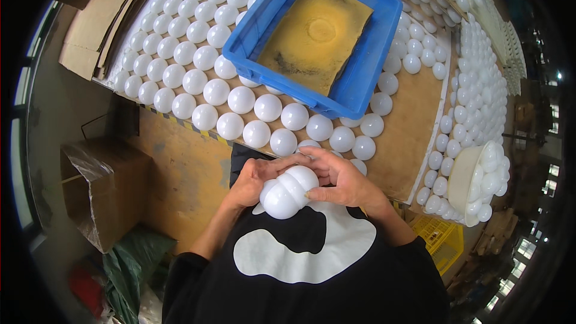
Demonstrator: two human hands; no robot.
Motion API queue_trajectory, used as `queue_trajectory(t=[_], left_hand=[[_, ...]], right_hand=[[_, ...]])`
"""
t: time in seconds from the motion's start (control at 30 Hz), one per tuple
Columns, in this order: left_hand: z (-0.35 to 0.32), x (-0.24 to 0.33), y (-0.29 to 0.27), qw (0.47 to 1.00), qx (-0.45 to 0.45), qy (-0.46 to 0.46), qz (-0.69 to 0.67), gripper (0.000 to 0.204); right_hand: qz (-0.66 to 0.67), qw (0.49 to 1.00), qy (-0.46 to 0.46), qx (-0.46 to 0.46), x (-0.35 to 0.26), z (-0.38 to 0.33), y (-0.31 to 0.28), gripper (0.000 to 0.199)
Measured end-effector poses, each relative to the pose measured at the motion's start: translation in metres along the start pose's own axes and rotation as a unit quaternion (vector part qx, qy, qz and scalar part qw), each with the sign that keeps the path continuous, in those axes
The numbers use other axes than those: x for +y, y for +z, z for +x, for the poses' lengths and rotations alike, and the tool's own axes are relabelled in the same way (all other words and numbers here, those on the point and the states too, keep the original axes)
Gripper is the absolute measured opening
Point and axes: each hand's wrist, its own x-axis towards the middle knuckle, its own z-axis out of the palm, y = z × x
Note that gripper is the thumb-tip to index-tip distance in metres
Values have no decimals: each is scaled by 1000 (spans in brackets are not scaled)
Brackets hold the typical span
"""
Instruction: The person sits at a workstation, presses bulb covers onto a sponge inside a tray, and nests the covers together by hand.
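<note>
Globes [289, 192], a nested stack of white frosted domes, sit gripped at chest height, just off the table [414, 138] edge. Left hand [252, 180] cups the stack from behind, fingers curled around it; right hand [342, 183] clamps the top dome, thumb pressed on the side. Risk as I see it: smooth, rounded shells nested tight, so one could slip free and drop past the edge. Squeezing too hard might crack a thin wall. Rows of loose globes [240, 99] beside the blue bin [360, 78] could roll if bumped.
</note>
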Motion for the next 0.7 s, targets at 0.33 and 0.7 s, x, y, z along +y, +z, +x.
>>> queue_trajectory(t=[0.33, 0.7], left_hand=[[-24, -3, -15, 997, 26, 63, 28, 100], [-25, -12, -27, 997, 3, 57, -56, 109]], right_hand=[[7, 997, 68, -19, -1, 20, 19, 83], [-115, 984, 121, 67, -19, 14, 25, 64]])
